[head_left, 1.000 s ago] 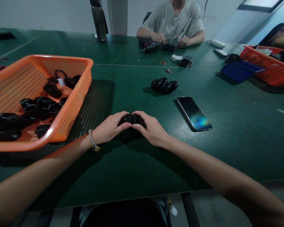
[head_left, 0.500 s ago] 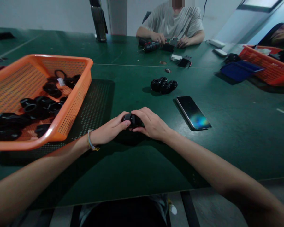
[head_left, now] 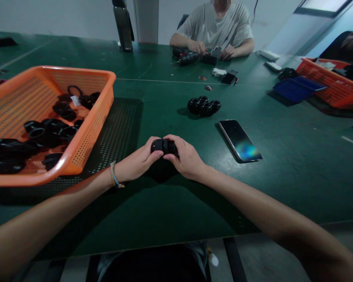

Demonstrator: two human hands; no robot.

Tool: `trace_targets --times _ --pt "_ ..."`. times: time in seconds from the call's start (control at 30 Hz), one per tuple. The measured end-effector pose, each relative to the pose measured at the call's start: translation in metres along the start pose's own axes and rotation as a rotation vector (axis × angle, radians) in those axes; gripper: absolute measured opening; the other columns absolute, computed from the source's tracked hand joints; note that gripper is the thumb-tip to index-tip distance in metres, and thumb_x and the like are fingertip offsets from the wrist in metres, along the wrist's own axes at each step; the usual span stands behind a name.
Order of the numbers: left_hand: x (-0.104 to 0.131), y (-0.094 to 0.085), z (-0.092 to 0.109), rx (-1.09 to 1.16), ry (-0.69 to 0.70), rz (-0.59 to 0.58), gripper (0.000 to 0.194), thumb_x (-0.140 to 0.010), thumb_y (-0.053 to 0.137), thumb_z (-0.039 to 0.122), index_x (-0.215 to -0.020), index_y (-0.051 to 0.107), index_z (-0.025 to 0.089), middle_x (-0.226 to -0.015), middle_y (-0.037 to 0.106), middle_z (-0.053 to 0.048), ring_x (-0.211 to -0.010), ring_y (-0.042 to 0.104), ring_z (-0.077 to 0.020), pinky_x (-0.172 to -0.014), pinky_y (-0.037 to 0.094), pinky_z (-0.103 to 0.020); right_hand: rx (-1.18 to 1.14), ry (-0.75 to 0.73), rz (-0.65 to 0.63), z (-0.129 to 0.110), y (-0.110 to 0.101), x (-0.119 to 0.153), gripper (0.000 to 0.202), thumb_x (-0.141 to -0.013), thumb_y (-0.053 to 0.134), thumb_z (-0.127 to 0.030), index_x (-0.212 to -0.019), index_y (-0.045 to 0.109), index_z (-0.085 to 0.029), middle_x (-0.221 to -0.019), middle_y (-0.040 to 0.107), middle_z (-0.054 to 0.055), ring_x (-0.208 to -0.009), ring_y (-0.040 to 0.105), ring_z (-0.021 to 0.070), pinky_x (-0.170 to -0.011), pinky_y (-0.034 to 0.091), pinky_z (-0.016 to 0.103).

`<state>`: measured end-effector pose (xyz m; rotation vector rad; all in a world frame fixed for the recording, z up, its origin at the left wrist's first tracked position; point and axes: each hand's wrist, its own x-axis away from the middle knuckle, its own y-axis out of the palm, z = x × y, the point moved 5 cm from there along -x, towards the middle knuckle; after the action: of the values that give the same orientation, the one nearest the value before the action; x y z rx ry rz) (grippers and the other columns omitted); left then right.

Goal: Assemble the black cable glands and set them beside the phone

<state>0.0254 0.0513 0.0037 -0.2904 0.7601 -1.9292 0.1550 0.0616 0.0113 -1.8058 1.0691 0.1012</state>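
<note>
A black cable gland (head_left: 164, 146) is held level between my two hands, above the green table. My left hand (head_left: 139, 159) grips its left end, thumb in front and fingers behind. Around its right end, my right hand (head_left: 188, 157) is closed, with the thumb on the near side. The fingertips of both hands are partly hidden behind the part. Farther up the table stands a small cluster of similar black glands (head_left: 205, 106). An orange basket (head_left: 90, 135) to the left of my left hand holds several loose black fittings (head_left: 48, 131).
A phone (head_left: 240, 140) lies to the right of my right hand. Across the table (head_left: 161, 86) a person (head_left: 216, 31) handles a dark part beside a cordless drill (head_left: 188, 58). A blue tray (head_left: 297, 89) and a red basket (head_left: 338, 90) are at the right; a bottle (head_left: 123, 29) stands at the back.
My right hand has turned around the gland's right end; its fingers have drawn back, so more of the gland shows. My left hand keeps its grip almost in place.
</note>
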Motion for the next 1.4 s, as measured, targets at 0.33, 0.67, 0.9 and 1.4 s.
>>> trace_targets --times 0.33,0.67,0.9,1.4 --pt "0.000 -0.004 0.009 -0.117 0.022 0.044 0.040 -0.090 0.030 0.047 -0.107 0.041 0.014 -0.102 0.054 -0.012 -0.088 0.055 -0.0219 -0.079 0.046 -0.036 -0.159 0.241 -0.053 -0.002 -0.001 0.002 0.027 -0.087 0.045 -0.030 -0.111 0.043 -0.018 -0.103 0.061 0.010 -0.087 0.060 0.0206 -0.074 0.049 0.036" --pt "-0.003 -0.005 0.006 0.033 -0.076 0.034 0.034 -0.089 0.027 0.043 -0.097 0.045 0.015 -0.082 0.053 -0.004 -0.075 0.053 -0.0178 -0.070 0.045 -0.030 -0.053 0.079 -0.096 0.005 -0.005 -0.004 0.045 -0.081 0.057 -0.043 -0.114 0.044 -0.015 -0.113 0.059 0.014 -0.101 0.058 0.0249 -0.084 0.048 0.041" --pt "-0.003 -0.003 0.008 0.000 -0.087 0.042 0.032 -0.090 0.026 0.043 -0.090 0.043 0.016 -0.075 0.049 -0.002 -0.068 0.050 -0.0164 -0.065 0.043 -0.030 -0.041 0.110 -0.059 0.006 -0.003 -0.002 0.032 -0.088 0.045 -0.037 -0.112 0.044 -0.016 -0.110 0.060 0.014 -0.100 0.058 0.0240 -0.084 0.048 0.042" --pt "0.000 -0.003 0.010 -0.176 0.053 0.112 0.060 -0.087 0.015 0.063 -0.103 0.044 0.013 -0.095 0.056 -0.012 -0.085 0.055 -0.0223 -0.076 0.046 -0.036 -0.233 0.350 -0.012 -0.003 -0.004 0.001 0.026 -0.082 0.046 -0.030 -0.104 0.047 -0.015 -0.092 0.061 0.009 -0.076 0.056 0.0183 -0.069 0.045 0.033"
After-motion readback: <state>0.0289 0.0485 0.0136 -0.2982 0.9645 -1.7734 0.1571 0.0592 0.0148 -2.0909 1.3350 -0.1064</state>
